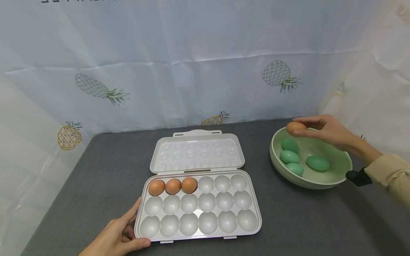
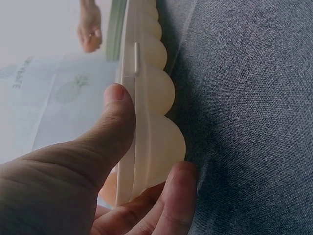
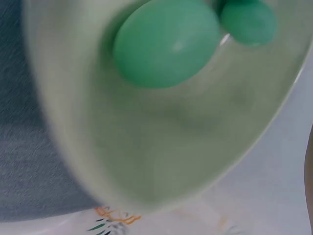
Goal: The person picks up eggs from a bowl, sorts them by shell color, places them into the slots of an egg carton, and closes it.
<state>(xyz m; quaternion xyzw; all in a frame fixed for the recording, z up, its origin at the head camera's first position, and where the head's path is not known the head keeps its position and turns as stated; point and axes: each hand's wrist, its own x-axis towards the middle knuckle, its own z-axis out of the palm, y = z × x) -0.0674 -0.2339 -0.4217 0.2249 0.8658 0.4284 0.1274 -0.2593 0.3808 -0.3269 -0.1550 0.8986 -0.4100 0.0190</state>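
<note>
My right hand (image 1: 331,131) pinches a brown egg (image 1: 296,128) between thumb and fingers, over the far left rim of a pale green bowl (image 1: 341,165). Inside that bowl lie several green eggs (image 1: 317,163), seen close up in the right wrist view as a large green egg (image 3: 166,44) and part of another. A white egg box (image 1: 256,217) sits with its lid folded back, three brown eggs (image 1: 173,186) in the left cups of its back row. At its front left corner, my left hand (image 1: 113,234) grips the rim, thumb (image 2: 117,105) on one face and fingers around the other.
The lid (image 1: 196,153) of the box lies toward the back, its cups' pattern showing. Behind the dark grey table (image 1: 93,185) hangs a white cloth (image 1: 192,81) printed with pineapples, which also runs along both sides. The bowl stands right of the box.
</note>
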